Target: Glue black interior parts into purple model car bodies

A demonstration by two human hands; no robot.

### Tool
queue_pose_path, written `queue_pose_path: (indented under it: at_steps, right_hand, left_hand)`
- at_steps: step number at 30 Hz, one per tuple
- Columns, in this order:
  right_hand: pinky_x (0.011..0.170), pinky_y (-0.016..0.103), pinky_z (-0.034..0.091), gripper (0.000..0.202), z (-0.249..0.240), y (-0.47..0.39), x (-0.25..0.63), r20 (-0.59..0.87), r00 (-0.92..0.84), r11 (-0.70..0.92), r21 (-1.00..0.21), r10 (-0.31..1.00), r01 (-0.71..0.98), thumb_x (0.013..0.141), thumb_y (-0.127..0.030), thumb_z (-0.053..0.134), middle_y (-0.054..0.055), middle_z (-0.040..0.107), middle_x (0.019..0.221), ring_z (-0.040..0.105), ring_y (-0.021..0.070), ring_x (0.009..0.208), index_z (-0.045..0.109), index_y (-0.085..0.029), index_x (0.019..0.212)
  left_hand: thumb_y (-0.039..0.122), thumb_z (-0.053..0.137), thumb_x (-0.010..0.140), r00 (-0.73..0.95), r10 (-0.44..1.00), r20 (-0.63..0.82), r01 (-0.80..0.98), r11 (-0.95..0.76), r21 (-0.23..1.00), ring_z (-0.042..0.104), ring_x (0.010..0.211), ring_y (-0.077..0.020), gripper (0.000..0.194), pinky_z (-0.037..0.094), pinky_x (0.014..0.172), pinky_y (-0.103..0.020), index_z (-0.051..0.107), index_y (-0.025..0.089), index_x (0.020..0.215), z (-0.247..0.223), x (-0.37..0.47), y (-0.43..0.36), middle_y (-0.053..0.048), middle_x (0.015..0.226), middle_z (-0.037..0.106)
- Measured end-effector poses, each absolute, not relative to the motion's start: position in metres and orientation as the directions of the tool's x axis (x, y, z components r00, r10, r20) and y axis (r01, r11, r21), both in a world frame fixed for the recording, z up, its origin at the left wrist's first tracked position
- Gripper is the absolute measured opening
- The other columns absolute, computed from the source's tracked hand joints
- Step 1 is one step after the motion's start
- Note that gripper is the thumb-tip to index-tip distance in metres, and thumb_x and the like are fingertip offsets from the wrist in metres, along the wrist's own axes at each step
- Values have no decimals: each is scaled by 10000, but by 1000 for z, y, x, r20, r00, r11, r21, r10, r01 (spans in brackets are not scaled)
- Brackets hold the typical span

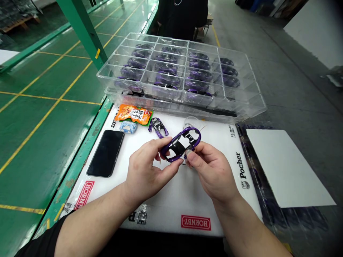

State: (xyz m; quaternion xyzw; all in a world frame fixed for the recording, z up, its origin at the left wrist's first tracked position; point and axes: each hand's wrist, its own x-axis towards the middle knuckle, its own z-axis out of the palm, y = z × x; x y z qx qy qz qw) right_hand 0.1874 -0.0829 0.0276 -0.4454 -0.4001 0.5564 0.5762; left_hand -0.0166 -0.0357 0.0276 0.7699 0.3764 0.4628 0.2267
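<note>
From where I stand, both hands meet over the white-covered surface [166, 210]. The left hand [147, 167] is partly curled, its thumb and fingertips gripping a purple-rimmed model car body shell [180, 144] at the end nearer that hand. The right hand [210, 167] is nearly closed, thumb and fingertips pinching at the shell's near edge; whether a small part sits between them is hidden. The shell is raised above the surface, its long axis slanting from near left to far right; I can't tell which end is the front. Just beyond the left hand lies 1 smaller purple-edged car frame [159, 127], near an orange snack packet [134, 114].
</note>
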Motion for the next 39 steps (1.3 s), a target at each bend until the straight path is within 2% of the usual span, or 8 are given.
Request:
queue_pose_path:
  at_steps: [11, 16, 19, 22, 24, 26, 31, 39]
  right_hand:
    - [797, 256, 565, 236, 27, -83, 186, -52, 60, -32, -956, 997, -293, 1055, -458, 948, -22, 743, 875, 641, 134, 803, 836, -270, 965]
    - [782, 284, 536, 287, 25, -84, 188, -56, 88, -32, -966, 995, -256, 1062, -530, 922, -5, 726, 889, 626, 156, 817, 834, -261, 1016]
    - [776, 297, 527, 281, 23, -83, 189, -18, 207, 29, -975, 978, -222, 1074, -528, 903, -12, 693, 897, 606, 163, 809, 794, -269, 1064]
    - [906, 335, 610, 344, 22, -80, 190, 57, 315, 115, -979, 947, -170, 1035, -496, 943, 19, 754, 1158, 681, 190, 959, 780, -315, 1278]
    - [1063, 387, 644, 470, 23, -79, 191, 87, 294, 137, -979, 952, -153, 1025, -472, 948, 50, 757, 1398, 727, 230, 1180, 755, -350, 1436]
    - [1160, 431, 647, 492, 24, -78, 192, 86, 246, 128, -979, 965, -160, 1040, -444, 929, 60, 753, 1507, 727, 256, 1328, 748, -362, 1489]
    - [1168, 461, 691, 467, 26, -80, 191, 51, 171, 81, -981, 984, -174, 1042, -394, 926, 59, 823, 1450, 799, 265, 1297, 766, -353, 1479]
    - [1126, 399, 714, 456, 27, -80, 191, 43, 194, 80, -979, 980, -185, 1019, -344, 970, 40, 858, 1395, 834, 236, 1237, 815, -354, 1448]
  left_hand:
    - [242, 954, 951, 280, 802, 527, 349, -597, 723, 714, 784, -149, 514, 629, 767, -292, 739, 217, 1417, 26, -17, -36, -4, 1011, 821]
    - [250, 966, 934, 264, 875, 406, 260, -470, 843, 696, 780, -153, 517, 621, 753, -314, 758, 227, 1407, 26, -18, -34, -6, 1003, 814]
    - [254, 951, 935, 279, 910, 306, 200, -367, 909, 694, 772, -155, 491, 619, 751, -327, 765, 218, 1388, 27, -18, -32, -6, 980, 801]
    - [246, 940, 922, 326, 918, 227, 166, -292, 942, 702, 778, -163, 456, 609, 742, -332, 776, 211, 1346, 29, -17, -31, -12, 964, 793]
    - [239, 931, 915, 362, 912, 191, 149, -259, 954, 704, 771, -164, 428, 598, 726, -328, 789, 216, 1318, 31, -16, -31, -10, 952, 788]
    - [228, 920, 912, 387, 906, 172, 141, -242, 960, 712, 774, -164, 402, 592, 718, -318, 803, 223, 1297, 32, -15, -31, -11, 955, 795]
    - [206, 897, 901, 399, 901, 169, 161, -250, 955, 762, 877, -189, 384, 623, 751, -303, 819, 215, 1276, 35, -14, -29, -35, 1011, 837]
    - [202, 891, 875, 388, 904, 177, 163, -256, 953, 748, 827, -165, 388, 613, 725, -279, 845, 194, 1260, 36, -14, -28, -17, 969, 842]
